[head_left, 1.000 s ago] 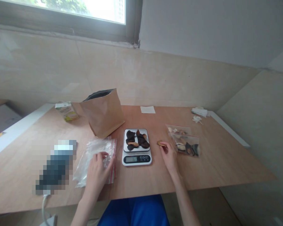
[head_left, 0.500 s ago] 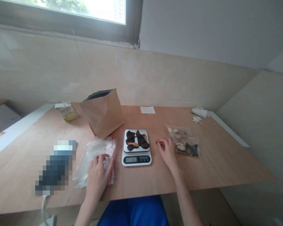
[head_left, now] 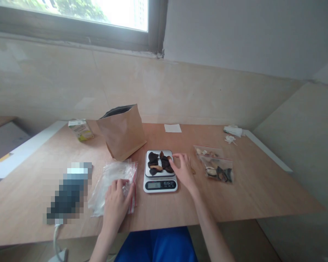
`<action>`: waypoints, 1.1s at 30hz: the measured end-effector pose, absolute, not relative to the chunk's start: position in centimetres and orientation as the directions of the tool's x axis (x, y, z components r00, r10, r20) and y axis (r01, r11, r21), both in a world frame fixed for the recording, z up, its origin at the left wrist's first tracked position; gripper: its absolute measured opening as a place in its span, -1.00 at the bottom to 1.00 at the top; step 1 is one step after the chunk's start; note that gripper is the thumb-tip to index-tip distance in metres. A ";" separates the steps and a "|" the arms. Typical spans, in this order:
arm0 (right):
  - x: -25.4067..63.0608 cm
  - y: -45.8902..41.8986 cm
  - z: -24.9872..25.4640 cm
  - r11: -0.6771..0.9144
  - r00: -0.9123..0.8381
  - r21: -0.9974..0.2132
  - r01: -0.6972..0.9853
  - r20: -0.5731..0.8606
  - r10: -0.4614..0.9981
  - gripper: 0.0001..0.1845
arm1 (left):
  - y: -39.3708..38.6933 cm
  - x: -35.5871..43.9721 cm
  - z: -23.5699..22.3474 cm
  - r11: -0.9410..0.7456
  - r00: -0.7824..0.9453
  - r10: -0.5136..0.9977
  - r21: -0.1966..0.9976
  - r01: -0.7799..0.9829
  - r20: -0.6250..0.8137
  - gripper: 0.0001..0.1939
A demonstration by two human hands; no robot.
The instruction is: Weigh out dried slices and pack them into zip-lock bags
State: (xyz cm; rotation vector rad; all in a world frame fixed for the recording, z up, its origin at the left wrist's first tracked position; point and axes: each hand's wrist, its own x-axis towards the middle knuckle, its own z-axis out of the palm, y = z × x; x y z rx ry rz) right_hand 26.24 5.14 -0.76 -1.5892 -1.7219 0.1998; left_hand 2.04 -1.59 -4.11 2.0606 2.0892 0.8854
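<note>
My left hand (head_left: 117, 198) lies with fingers spread on a stack of clear zip bags (head_left: 104, 185) with red seals. A white kitchen scale (head_left: 147, 182) stands between my hands, its display lit but too blurred to read surely. Dark dried slices (head_left: 153, 157), some with tan edges, cover its pan. My right hand (head_left: 183, 169) reaches over the pan's right edge, thumb and index finger apart beside the slices; nothing shows in its grip. A small brown piece (head_left: 192, 170) lies on the table just right of that hand, partly covered by it.
Two filled zip bags (head_left: 219, 174) lie to the right. An open brown paper pouch (head_left: 123, 133) stands behind the scale, with a carton (head_left: 81, 130) to its left. A white paper (head_left: 172, 128), crumpled tissue (head_left: 230, 139) and a blurred-out device (head_left: 68, 193) with a cable are on the table.
My right hand has moved left from the table to the scale's edge, and the small brown piece it pinched is now on the table. My left hand stays on the bags.
</note>
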 end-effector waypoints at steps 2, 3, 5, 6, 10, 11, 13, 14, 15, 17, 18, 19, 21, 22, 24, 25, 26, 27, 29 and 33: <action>25.7 4.5 -0.9 0.201 0.062 -0.545 0.814 0.425 0.903 -0.82 | -1.6 2.0 -4.1 -0.070 -0.095 0.937 0.445 0.893 0.337 -0.61; 25.4 4.3 -0.9 0.190 0.058 -0.519 0.833 0.424 0.904 -0.81 | -1.5 2.1 -4.1 -0.070 -0.094 0.936 0.444 0.893 0.338 -0.60; 24.6 4.1 -1.1 0.154 0.068 -0.477 0.865 0.417 0.906 -0.77 | -1.5 2.1 -4.1 -0.072 -0.093 0.935 0.444 0.893 0.341 -0.61; 24.3 4.1 -1.2 0.133 0.082 -0.464 0.876 0.414 0.907 -0.75 | -1.5 2.1 -4.1 -0.072 -0.094 0.935 0.444 0.893 0.341 -0.61; 23.3 4.3 -1.5 0.085 0.137 -0.484 0.871 0.405 0.904 -0.82 | -1.6 2.1 -4.1 -0.072 -0.094 0.936 0.446 0.892 0.340 -0.61; 23.1 4.3 -1.4 0.091 0.144 -0.502 0.860 0.409 0.901 -0.85 | -1.6 2.1 -4.1 -0.074 -0.093 0.936 0.446 0.892 0.341 -0.61; 22.9 4.2 -1.2 0.118 0.156 -0.552 0.825 0.424 0.892 -0.90 | -1.6 2.1 -4.1 -0.079 -0.090 0.934 0.446 0.892 0.345 -0.62; 22.9 4.2 -1.0 0.139 0.164 -0.585 0.799 0.434 0.886 -0.91 | -1.6 2.1 -4.1 -0.079 -0.090 0.934 0.444 0.892 0.347 -0.62; 22.9 4.1 -0.7 0.164 0.171 -0.621 0.767 0.444 0.880 -0.90 | -1.6 2.1 -4.1 -0.077 -0.091 0.934 0.443 0.893 0.346 -0.62; 23.1 4.0 0.0 0.218 0.183 -0.688 0.692 0.460 0.869 -0.87 | -1.6 2.1 -4.2 -0.075 -0.089 0.936 0.441 0.895 0.340 -0.62; 23.4 4.0 0.3 0.240 0.194 -0.712 0.660 0.470 0.861 -0.86 | -1.6 2.1 -4.2 -0.074 -0.089 0.937 0.441 0.895 0.337 -0.62; 23.8 4.1 0.6 0.252 0.209 -0.725 0.641 0.481 0.851 -0.85 | -1.6 2.0 -4.2 -0.076 -0.086 0.938 0.441 0.894 0.336 -0.63; 25.2 4.5 0.9 0.242 0.250 -0.726 0.643 0.498 0.830 -0.82 | -1.6 2.0 -4.3 -0.082 -0.083 0.937 0.444 0.892 0.339 -0.63; 26.0 4.7 0.8 0.221 0.267 -0.713 0.665 0.504 0.821 -0.81 | -1.6 2.0 -4.3 -0.083 -0.083 0.936 0.444 0.892 0.342 -0.64; 27.9 5.3 0.3 0.156 0.280 -0.661 0.734 0.504 0.817 -0.81 | -1.6 2.0 -4.2 -0.086 -0.081 0.935 0.443 0.893 0.345 -0.64; 28.8 5.5 -0.2 0.117 0.276 -0.623 0.773 0.498 0.822 -0.81 | -1.6 2.0 -4.2 -0.085 -0.081 0.935 0.441 0.893 0.344 -0.63; 29.7 5.7 -0.7 0.080 0.269 -0.580 0.811 0.490 0.830 -0.81 | -1.6 2.0 -4.2 -0.083 -0.081 0.936 0.442 0.893 0.342 -0.63; 30.4 5.7 -1.3 0.045 0.259 -0.534 0.844 0.479 0.839 -0.81 | -1.6 2.0 -4.1 -0.081 -0.082 0.938 0.443 0.893 0.337 -0.63; 31.3 5.6 -2.5 0.002 0.232 -0.454 0.891 0.459 0.858 -0.79 | -1.6 2.1 -4.1 -0.075 -0.085 0.941 0.446 0.892 0.328 -0.63; 31.5 4.5 -3.9 0.029 0.198 -0.407 0.913 0.505 0.840 -0.74 | -1.6 2.1 -4.0 -0.070 -0.088 0.941 0.442 0.894 0.327 -0.62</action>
